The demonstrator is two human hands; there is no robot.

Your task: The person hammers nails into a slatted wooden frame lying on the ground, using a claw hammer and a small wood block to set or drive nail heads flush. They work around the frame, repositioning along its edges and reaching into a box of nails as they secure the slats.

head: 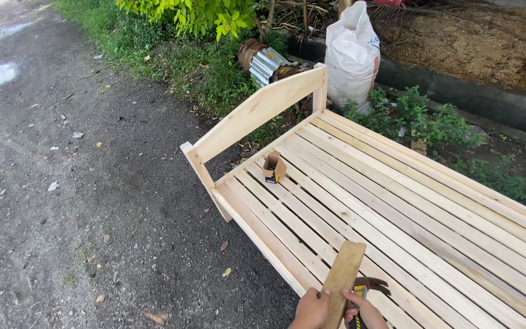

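Observation:
My left hand [312, 309] and my right hand [365, 312] sit at the bottom edge, both closed around a short flat piece of wood [343, 274] that stands up over the slats of an unpainted wooden bed frame [397, 207]. My right hand also grips a claw hammer [366, 286] with a yellow and black handle, its dark head showing beside the wood piece. A small open cardboard box [274, 167] rests on the slats near the curved headboard [257, 113].
Dark gravel ground [80, 183] lies left of the frame. A full white sack [352, 55], corrugated metal [268, 63] and a log stand behind the headboard. Green plants [415, 119], a low concrete edging [488, 100] and a soil pile border the far side.

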